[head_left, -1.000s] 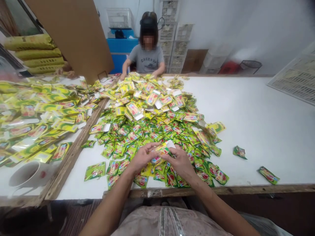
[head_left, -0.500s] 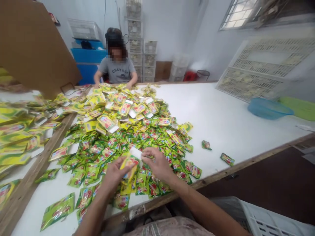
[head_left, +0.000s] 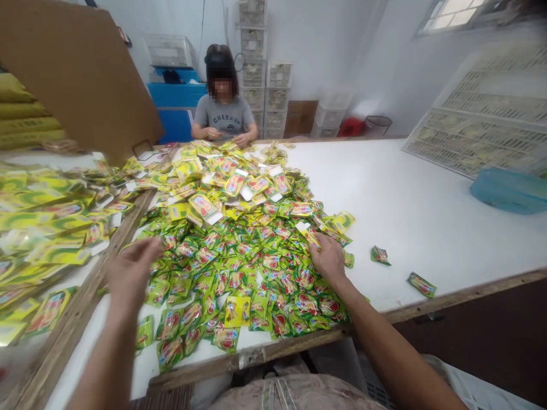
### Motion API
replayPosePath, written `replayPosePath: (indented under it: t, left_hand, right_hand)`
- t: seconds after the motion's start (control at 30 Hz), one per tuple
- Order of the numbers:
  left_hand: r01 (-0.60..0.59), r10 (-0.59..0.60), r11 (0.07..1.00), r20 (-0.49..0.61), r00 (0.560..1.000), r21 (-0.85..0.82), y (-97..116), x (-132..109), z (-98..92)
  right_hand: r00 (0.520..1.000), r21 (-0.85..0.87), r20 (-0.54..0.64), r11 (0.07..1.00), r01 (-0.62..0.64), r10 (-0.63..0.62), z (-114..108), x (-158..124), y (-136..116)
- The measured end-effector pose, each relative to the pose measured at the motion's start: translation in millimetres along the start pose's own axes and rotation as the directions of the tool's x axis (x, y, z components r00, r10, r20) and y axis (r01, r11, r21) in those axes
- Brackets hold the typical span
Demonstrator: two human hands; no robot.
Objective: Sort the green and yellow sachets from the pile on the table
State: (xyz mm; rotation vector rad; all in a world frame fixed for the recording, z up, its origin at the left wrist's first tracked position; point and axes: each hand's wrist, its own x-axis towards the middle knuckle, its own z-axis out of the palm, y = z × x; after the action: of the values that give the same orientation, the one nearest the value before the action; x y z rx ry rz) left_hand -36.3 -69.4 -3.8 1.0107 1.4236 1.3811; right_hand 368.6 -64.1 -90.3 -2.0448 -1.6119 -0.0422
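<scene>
My right hand (head_left: 330, 257) is closed on a small yellow-and-green carton (head_left: 304, 228) at the right side of the pile. The carton's white end flap points up and away; my fingers cover its lower part. My left hand (head_left: 133, 266), smeared by motion, is raised over the wooden divider at the pile's left edge. No carton shows in it, and its fingers are too blurred to read. Between the hands spread many small green sachets (head_left: 237, 279) with red pictures. A yellow sachet (head_left: 237, 311) lies near the front edge.
More yellow cartons (head_left: 213, 206) heap up behind the sachets. Left of the wooden divider (head_left: 92, 285) lie further cartons (head_left: 47, 225). Across the table a co-worker (head_left: 225, 117) handles pieces. A blue basin (head_left: 508, 191) and leaning white crate (head_left: 478, 128) are on the right.
Both hands have parted from the carton they held together. My left hand swung left, where that carton no longer shows in it; my right hand reached forward onto another carton. The view turned left.
</scene>
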Motion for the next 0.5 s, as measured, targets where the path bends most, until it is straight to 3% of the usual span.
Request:
replayPosePath:
  t: [0.03, 0.07, 0.2, 0.27, 0.33, 0.37, 0.43, 0.5]
  left_hand:
    - [-0.018, 0.025, 0.996, -0.078, 0.997, 0.087, -13.7, -8.3, 18.6]
    - [0.012, -0.001, 0.99, -0.075, 0.997, 0.138, -25.9, -16.5, 36.2]
    - [0.16, -0.171, 0.984, 0.168, 0.971, 0.077, -53.0, -44.9, 90.8]
    - [0.203, -0.196, 0.979, 0.268, 0.943, 0.002, -56.7, -52.9, 106.9]
    - [0.231, -0.198, 0.969, 0.293, 0.936, -0.085, -59.2, -55.1, 113.5]
    - [0.244, -0.202, 0.962, 0.28, 0.938, -0.124, -60.7, -54.2, 112.7]
    - [0.252, -0.21, 0.951, 0.223, 0.952, -0.179, -63.7, -49.4, 103.0]
    - [0.221, -0.196, 0.951, 0.134, 0.971, -0.214, -65.4, -42.4, 85.5]
  right_hand:
    - [1.0, -0.02, -0.022, 1.0, 0.01, -0.011, -1.9, -0.2, -4.1]
    - [0.999, -0.028, -0.045, 0.999, 0.02, -0.022, -4.4, -0.5, -9.3]
    - [0.98, 0.066, -0.085, 0.981, 0.184, -0.178, -12.1, -15.9, -52.4]
    - [0.952, 0.208, 0.002, 0.931, 0.3, -0.308, -12.1, -34.3, -85.8]
    - [0.864, 0.442, 0.13, 0.808, 0.389, -0.487, -10.6, -54.0, -116.5]
    - [0.835, 0.546, 0.174, 0.757, 0.361, -0.523, -9.5, -62.3, -128.0]
    - [0.831, 0.657, 0.242, 0.715, 0.24, -0.501, -6.8, -73.8, -140.9]
    - [0.857, 0.626, 0.287, 0.761, 0.17, -0.428, -3.0, -79.7, -142.8]
